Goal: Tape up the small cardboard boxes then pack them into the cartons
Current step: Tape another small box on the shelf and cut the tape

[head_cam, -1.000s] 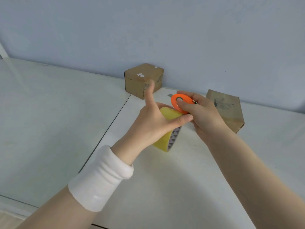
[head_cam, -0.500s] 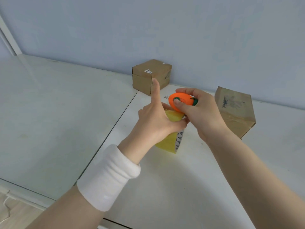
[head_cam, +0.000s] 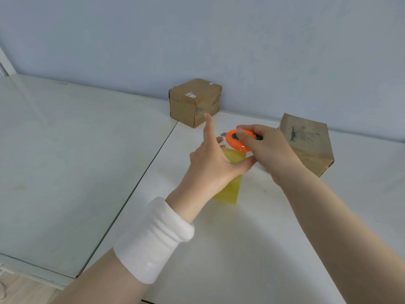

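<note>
My left hand (head_cam: 210, 165) holds a yellow roll of tape (head_cam: 229, 189) on edge above the white table, thumb pressed against its right side and index finger pointing straight up. My right hand (head_cam: 269, 154) grips an orange round cutter (head_cam: 235, 142) with a green button, held at the top of the roll; a small metal blade tip shows at its left. One small brown cardboard box (head_cam: 195, 102) sits against the wall behind the hands. A second small cardboard box (head_cam: 306, 141) stands tilted just right of my right hand.
Two white tabletops (head_cam: 65, 154) meet along a seam running from the far box toward the near left. A blue-grey wall (head_cam: 197, 40) closes the back. A white wristband (head_cam: 153, 238) is on my left wrist. No carton is in view.
The roll of tape has turned more upright in my left hand and the cutter has shifted slightly over its top. The view has tilted up a little.
</note>
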{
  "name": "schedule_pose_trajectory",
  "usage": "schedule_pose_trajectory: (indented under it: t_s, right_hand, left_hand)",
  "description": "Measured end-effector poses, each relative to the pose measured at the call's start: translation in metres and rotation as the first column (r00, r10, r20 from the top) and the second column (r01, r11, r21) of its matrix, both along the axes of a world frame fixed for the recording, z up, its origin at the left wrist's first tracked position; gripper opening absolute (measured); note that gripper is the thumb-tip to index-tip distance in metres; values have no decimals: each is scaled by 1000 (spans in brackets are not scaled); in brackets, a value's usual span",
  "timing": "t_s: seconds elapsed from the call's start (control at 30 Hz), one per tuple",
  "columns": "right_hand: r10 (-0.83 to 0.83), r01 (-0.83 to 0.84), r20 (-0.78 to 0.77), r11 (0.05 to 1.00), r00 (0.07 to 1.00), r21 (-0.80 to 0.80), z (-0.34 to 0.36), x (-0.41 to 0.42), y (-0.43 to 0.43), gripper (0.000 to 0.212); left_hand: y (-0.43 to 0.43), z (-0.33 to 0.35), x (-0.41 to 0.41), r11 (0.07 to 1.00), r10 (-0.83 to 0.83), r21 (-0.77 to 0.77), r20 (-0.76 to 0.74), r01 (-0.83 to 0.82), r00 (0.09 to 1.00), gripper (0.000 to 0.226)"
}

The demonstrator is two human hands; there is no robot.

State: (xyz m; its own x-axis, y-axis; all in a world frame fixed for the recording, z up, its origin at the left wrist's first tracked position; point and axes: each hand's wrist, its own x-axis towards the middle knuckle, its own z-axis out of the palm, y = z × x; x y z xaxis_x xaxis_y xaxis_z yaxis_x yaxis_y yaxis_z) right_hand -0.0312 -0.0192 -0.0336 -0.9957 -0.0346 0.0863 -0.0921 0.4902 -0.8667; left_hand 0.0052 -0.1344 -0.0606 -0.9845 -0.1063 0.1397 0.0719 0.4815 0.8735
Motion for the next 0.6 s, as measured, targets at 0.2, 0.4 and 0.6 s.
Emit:
schedule_pose_trajectory:
  t_s: [0.2,0.4,0.6]
  right_hand:
    - [-19,197,-360,862,933,467,15,0,40,44]
    - [136,131,-252,574,958,808,-12,2,102,56]
    - [483,-268,-141,679,864,684,7,13,161,60]
  left_hand:
    - [9,7,-12,909,-6,-410,-205,-80,979,70]
    - [16,26,-37,729,38,-682,-47,-60,998,47]
    - [63,48,-41,775,-305,-631,-350,17,886,35]
